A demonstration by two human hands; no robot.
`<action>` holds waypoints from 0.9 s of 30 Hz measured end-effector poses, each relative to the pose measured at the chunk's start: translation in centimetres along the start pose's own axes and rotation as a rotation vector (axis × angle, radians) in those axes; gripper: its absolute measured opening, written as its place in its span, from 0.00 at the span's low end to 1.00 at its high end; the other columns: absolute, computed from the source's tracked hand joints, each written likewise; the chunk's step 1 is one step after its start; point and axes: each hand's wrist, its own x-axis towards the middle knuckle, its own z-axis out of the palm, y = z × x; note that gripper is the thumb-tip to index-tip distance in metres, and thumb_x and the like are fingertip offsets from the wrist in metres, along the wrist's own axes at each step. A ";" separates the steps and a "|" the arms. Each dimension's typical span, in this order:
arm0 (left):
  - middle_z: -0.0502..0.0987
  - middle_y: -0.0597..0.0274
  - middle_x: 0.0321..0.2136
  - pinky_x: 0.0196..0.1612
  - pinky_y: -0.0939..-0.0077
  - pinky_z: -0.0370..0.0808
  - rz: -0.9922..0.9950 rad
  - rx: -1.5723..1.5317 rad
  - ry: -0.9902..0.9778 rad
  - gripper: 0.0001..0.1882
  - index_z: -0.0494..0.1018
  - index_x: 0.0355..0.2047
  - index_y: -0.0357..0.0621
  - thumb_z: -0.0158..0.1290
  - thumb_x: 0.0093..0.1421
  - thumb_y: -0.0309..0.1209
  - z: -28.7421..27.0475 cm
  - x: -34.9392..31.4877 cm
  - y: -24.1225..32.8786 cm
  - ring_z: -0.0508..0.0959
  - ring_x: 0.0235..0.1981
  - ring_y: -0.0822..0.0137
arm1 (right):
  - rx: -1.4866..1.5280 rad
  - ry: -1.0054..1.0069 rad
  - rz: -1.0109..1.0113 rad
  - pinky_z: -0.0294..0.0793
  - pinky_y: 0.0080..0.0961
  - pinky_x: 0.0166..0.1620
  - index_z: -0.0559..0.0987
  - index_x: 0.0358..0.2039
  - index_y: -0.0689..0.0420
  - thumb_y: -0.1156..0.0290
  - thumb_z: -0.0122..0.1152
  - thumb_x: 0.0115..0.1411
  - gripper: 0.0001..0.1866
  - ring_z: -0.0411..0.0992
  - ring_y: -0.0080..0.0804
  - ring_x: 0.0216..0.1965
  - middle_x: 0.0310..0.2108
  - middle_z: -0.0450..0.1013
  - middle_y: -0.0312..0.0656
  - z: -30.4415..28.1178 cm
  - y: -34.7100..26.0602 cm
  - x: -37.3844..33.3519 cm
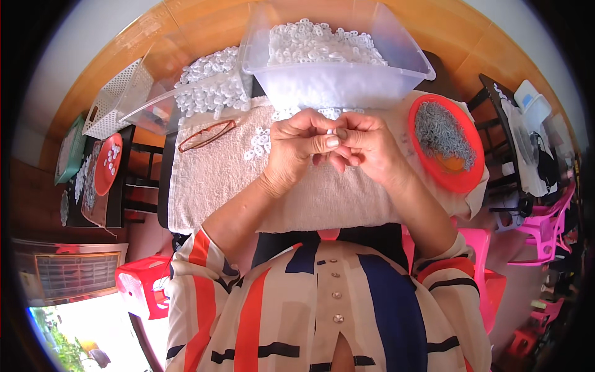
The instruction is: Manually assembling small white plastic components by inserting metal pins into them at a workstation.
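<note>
"What's on that pale pink towel [217, 201]?"

"Brown-framed glasses [207, 134], then small white oval pieces [258, 141]; lettering, I can't tell."

"And the hands?"

"Left hand [304, 141] and right hand [367, 144] meet, pinching one mostly hidden white piece [330, 131]; then a red plastic basin [462, 182] of grey bits [443, 133]."

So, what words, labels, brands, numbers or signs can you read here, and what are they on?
None: I can read no words, numbers or signs anywhere.
Small white piece between the left hand and right hand: too small and covered to tell.
Clear tub, red bowl: no lettering I can make out.
Blue-and-white container at right: too small and blurred to tell.
</note>
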 end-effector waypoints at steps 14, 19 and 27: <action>0.74 0.60 0.20 0.18 0.81 0.66 0.672 0.547 0.571 0.04 0.75 0.31 0.31 0.57 0.58 0.22 -4.4 -0.5 11.0 0.72 0.18 0.73 | -1.345 0.459 -0.433 0.66 0.25 0.31 0.78 0.29 0.57 0.74 0.61 0.54 0.02 0.72 0.26 0.31 0.27 0.72 0.34 -6.4 -5.3 -4.4; 0.76 0.63 0.22 0.22 0.85 0.67 0.461 0.876 0.761 0.09 0.76 0.37 0.30 0.58 0.55 0.22 -11.0 2.3 16.9 0.71 0.19 0.76 | -2.095 0.245 -0.412 0.61 0.37 0.46 0.80 0.28 0.54 0.78 0.59 0.46 0.07 0.66 0.38 0.45 0.36 0.69 0.36 -6.4 -6.2 -6.1; 0.80 0.68 0.28 0.31 0.85 0.74 1.024 0.966 0.727 0.05 0.80 0.32 0.41 0.61 0.53 0.23 -6.3 0.9 10.9 0.76 0.27 0.78 | -2.291 0.341 -0.297 0.59 0.35 0.48 0.80 0.28 0.57 0.79 0.57 0.47 0.07 0.64 0.37 0.48 0.38 0.69 0.37 -6.2 -3.7 -5.1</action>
